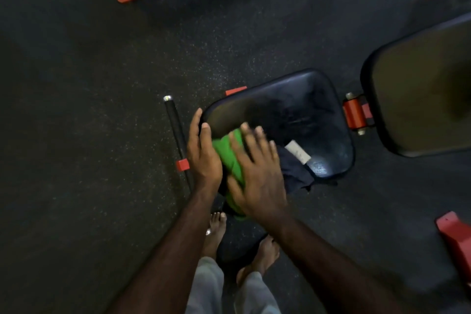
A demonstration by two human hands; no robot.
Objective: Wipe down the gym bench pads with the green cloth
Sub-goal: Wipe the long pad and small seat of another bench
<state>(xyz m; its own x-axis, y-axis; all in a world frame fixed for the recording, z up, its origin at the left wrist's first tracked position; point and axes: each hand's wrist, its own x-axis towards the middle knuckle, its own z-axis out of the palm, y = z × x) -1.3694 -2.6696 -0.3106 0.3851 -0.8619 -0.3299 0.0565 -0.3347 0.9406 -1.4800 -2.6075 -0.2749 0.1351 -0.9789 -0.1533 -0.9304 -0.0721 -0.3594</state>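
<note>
The left hand [204, 153] lies with straight fingers along the near-left edge of the small black padded vinyl seat pad [293, 120], its fingertips reaching over the rim and its inner side touching the bright green cloth [229, 158]; it holds nothing that I can see. Just left of that hand a thin black metal bar with a chrome tip [175, 130] lies on the dark speckled rubber floor [89, 109], with a small red bracket [183, 164] beside the wrist.

The green cloth sits bunched between the two hands at the pad's near corner, part of it hanging off the edge toward the person's bare feet [216, 232]. The right hand [257, 173], blurred, presses flat on top of it with fingers spread, not curled round it. Just right of this hand a dark navy cloth with a white label [295, 168] lies on the same pad, touching or nearly touching the green one.

Further right, past a red hinge bracket [355, 113], stands the larger black back pad [420, 99], which looks untouched so far.

From where I stand, the risks are plain: with only a flat palm on it, the cloth could slide off the overhanging corner to the floor; a sweep rightward could drag the navy cloth along and leave the patch beneath it unwiped; and the bar by the feet is a tripping hazard.
</note>
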